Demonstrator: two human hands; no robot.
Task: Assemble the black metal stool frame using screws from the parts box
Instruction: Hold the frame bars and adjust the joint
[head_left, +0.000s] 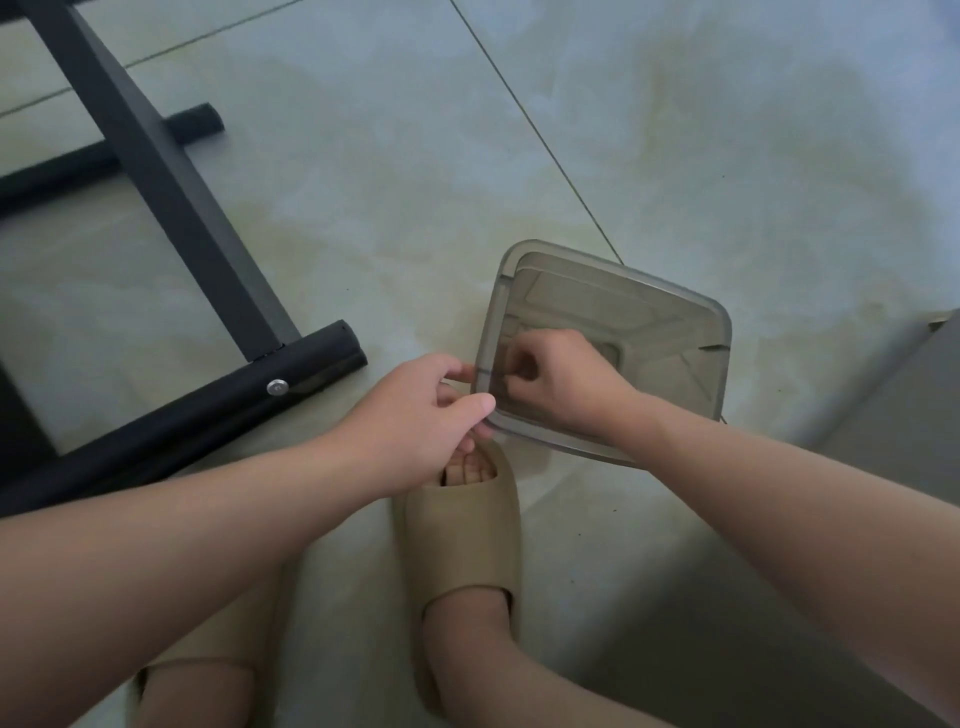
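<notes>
One screw (277, 387) already sat in the frame (171, 171) on the floor. Our left hand (415, 415) gripped the nearby box (623, 278) by its rim. Our right hand (561, 384) curled its fingers inside, on what we couldn't tell, so more fastening likely remained.

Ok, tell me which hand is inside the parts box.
The right hand: it reaches down inside the parts box, while the left hand only grips the rim from outside.

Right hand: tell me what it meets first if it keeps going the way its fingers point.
Probably the left wall of the parts box, just ahead of the right hand; depth is unclear, so possibly its floor.
</notes>
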